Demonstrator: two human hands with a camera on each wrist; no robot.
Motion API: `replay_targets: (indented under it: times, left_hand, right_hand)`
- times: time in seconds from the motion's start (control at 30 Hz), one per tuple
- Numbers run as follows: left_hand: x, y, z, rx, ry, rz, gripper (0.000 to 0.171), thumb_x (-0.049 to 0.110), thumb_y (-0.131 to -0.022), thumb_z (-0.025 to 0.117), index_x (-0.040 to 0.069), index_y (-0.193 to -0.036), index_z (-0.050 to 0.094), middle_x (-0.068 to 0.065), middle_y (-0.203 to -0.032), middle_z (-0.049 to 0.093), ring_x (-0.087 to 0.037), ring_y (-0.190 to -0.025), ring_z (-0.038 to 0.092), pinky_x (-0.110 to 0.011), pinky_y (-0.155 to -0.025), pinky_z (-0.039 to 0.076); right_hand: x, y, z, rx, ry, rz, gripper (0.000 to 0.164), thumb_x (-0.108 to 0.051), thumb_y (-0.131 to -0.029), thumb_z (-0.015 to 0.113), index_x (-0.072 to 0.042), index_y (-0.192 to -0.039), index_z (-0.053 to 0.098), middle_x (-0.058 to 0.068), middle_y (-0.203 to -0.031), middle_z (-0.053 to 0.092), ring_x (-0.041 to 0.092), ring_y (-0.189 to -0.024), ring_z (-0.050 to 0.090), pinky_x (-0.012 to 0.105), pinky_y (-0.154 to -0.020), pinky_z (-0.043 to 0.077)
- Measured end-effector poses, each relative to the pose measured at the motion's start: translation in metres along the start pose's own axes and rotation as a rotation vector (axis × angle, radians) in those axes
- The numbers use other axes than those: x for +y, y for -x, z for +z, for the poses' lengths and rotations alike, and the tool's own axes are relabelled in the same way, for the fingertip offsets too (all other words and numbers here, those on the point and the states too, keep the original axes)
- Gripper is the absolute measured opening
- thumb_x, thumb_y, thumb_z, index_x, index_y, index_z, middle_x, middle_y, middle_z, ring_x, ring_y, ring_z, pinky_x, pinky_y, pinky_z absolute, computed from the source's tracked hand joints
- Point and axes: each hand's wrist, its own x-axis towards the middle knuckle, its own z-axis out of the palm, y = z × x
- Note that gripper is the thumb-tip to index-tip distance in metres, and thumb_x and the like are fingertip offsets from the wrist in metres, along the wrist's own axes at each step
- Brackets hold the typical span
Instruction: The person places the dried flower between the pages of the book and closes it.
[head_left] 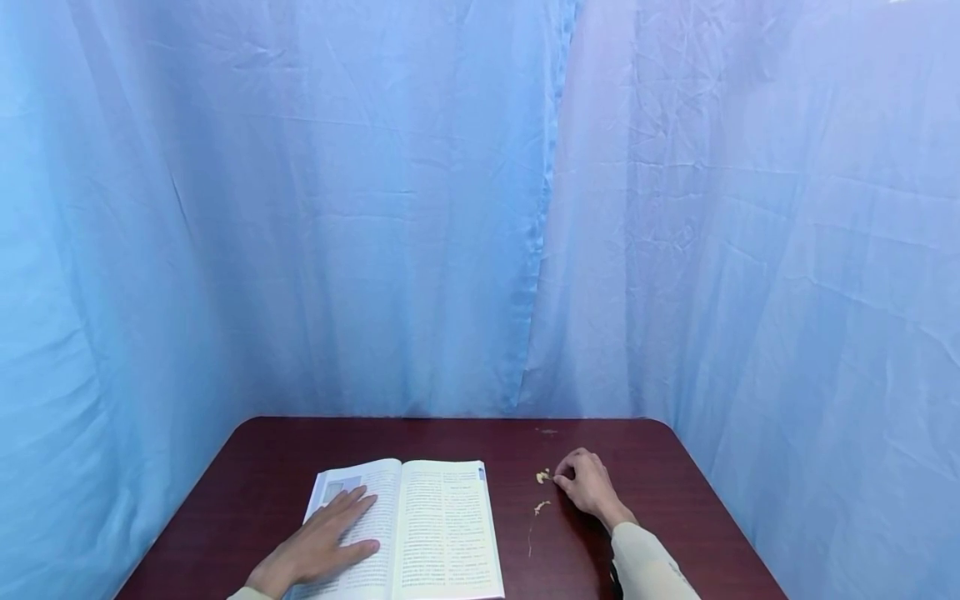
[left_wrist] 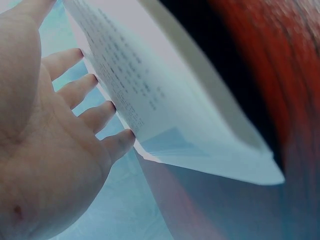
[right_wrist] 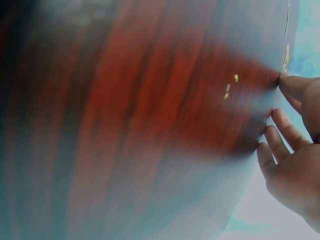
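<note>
Found left hand (head_left: 322,535), fingers spread, resting on left page of open book (head_left: 450,533). Found right hand (head_left: 590,486), fingers bent, any grip indeterminable, at yellow sprig (head_left: 542,477) right of book. Noted stemmed sprig (head_left: 538,507) on worktop (head_left: 675,508), also right of book.

This is a small curtained booth, with a table or desk set inside it; what kind of building holds it cannot be told. Tall, pale blue to lilac curtains of creased, slightly shiny cloth (head_left: 420,208) hang to the left, to the right and behind the far edge, enclosing the space. A loose vertical edge of brighter blue satiny fabric (head_left: 538,225) shows where two lengths meet. The dark reddish-brown, wood-grained surface (head_left: 337,435) has rounded far corners and a glossy finish, like office or study furniture. An open paperback-like book with white printed pages (head_left: 446,533) adds to that desk-like look.
</note>
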Motion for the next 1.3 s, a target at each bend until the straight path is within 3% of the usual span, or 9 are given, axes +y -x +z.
replay_targets:
  times: [0.43,1.13,1.3]
  left_hand:
    - [0.0015,0.0007,-0.0005,0.011,-0.007,-0.004,0.086,0.057,-0.1,0.081,0.008,-0.166,0.055,-0.023,-0.18,0.042,-0.057,-0.17,0.031,-0.083,-0.135,0.022]
    - [0.0006,0.0008,0.0007,0.003,-0.004,-0.008,0.087,0.057,-0.1,0.08,0.008,-0.167,0.054,-0.022,-0.181,0.041,-0.056,-0.17,0.03,-0.083,-0.135,0.021]
    - [0.0001,0.0006,0.0003,0.003,-0.005,-0.015,0.086,0.057,-0.1,0.08,0.009,-0.167,0.054,-0.022,-0.181,0.041,-0.055,-0.17,0.03,-0.083,-0.135,0.021]
  right_hand:
    - [-0.004,0.0006,0.0055,0.03,0.032,-0.022,0.021,-0.007,-0.1,0.084,-0.015,-0.082,0.075,0.012,-0.115,0.073,0.04,-0.114,0.067,0.068,-0.103,0.054]
    - [-0.0083,0.0011,0.0008,-0.064,-0.002,0.052,0.025,-0.009,-0.109,0.073,-0.014,-0.084,0.07,0.01,-0.119,0.068,0.036,-0.117,0.061,0.066,-0.106,0.049]
    - [-0.0098,0.0016,-0.0029,-0.062,-0.081,0.068,0.023,-0.005,-0.111,0.067,-0.011,-0.089,0.07,0.006,-0.107,0.07,0.025,-0.101,0.064,0.059,-0.101,0.054]
